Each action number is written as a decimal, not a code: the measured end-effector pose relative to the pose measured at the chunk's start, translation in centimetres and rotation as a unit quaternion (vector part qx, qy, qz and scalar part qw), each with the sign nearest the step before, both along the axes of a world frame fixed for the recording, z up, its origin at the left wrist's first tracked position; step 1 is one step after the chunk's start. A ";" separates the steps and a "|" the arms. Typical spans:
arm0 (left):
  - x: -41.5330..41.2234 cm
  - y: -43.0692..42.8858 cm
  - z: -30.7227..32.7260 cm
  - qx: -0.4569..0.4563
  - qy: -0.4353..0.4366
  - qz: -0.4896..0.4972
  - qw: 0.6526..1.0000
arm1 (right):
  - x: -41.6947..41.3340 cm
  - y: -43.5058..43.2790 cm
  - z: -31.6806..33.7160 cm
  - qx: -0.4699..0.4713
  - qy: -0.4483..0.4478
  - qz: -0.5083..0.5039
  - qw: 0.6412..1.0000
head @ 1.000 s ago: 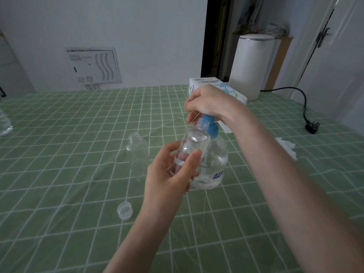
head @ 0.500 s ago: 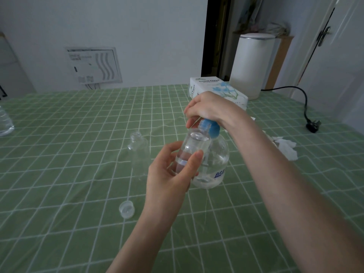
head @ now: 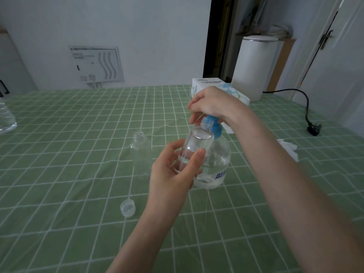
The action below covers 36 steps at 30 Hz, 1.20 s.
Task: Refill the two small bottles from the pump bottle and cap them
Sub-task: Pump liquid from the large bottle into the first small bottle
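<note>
Nearest, on the green checked cloth surface [head: 78, 134], a small clear plastic cap [head: 128, 208] lying alone. Just beyond, left hand [head: 173, 174] curled round a small clear plastic bottle [head: 195, 148], tilted, mouth at the blue pump head [head: 211, 125] of the round clear pump bottle [head: 216, 164]. Over that pump head, right hand [head: 208, 104] clasped. To the left, second small clear bottle [head: 141, 154], upright, uncapped. Farthest, white tissue box [head: 204, 84]

Clear glossy plastic makes up the small bottle [head: 194, 150], the pump bottle [head: 217, 164] with its matt blue pump head [head: 213, 125], and the loose cap [head: 128, 208]; the bench [head: 78, 134] wears matt green checked cloth.
</note>
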<state>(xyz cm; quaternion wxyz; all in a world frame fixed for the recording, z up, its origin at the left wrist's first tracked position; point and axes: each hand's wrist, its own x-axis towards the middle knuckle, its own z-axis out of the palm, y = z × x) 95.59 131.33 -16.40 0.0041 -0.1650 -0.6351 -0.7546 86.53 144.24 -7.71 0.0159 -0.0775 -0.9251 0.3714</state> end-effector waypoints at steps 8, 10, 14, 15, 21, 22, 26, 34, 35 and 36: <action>0.1 -0.1 -0.4 -0.009 0.004 0.009 1.000 | 0.3 -0.3 -0.7 0.013 -0.022 -0.015 1.000; 0.1 -0.1 -0.3 -0.008 0.004 0.006 1.000 | 0.3 -0.2 -0.6 0.019 -0.012 -0.018 1.000; 0.0 -0.1 -0.1 -0.005 0.003 -0.001 1.000 | 0.2 0.0 0.1 0.005 0.003 -0.018 1.000; 0.0 -0.1 -0.1 -0.005 0.002 -0.002 1.000 | 0.1 0.1 0.2 0.011 0.006 -0.019 1.000; 0.1 -0.1 -0.1 -0.006 0.005 0.002 1.000 | -0.3 -0.1 0.1 0.026 -0.014 -0.008 1.000; 0.1 0.0 -0.1 -0.006 0.004 0.002 1.000 | -0.3 -0.1 0.0 0.024 -0.016 -0.006 1.000; 0.0 -0.1 -0.2 0.003 0.006 0.004 1.000 | -0.3 -0.2 -0.4 0.025 -0.027 -0.008 0.999; 0.1 0.0 -0.4 0.011 0.002 0.002 1.000 | 0.4 -0.4 -0.4 0.019 -0.019 -0.016 1.000; 0.1 0.0 -0.4 0.009 0.001 0.002 1.000 | 0.4 -0.3 -0.3 0.014 -0.011 -0.017 1.000; 0.1 0.0 -0.3 0.008 0.000 0.002 1.000 | 0.4 -0.2 -0.2 0.010 -0.002 -0.018 1.000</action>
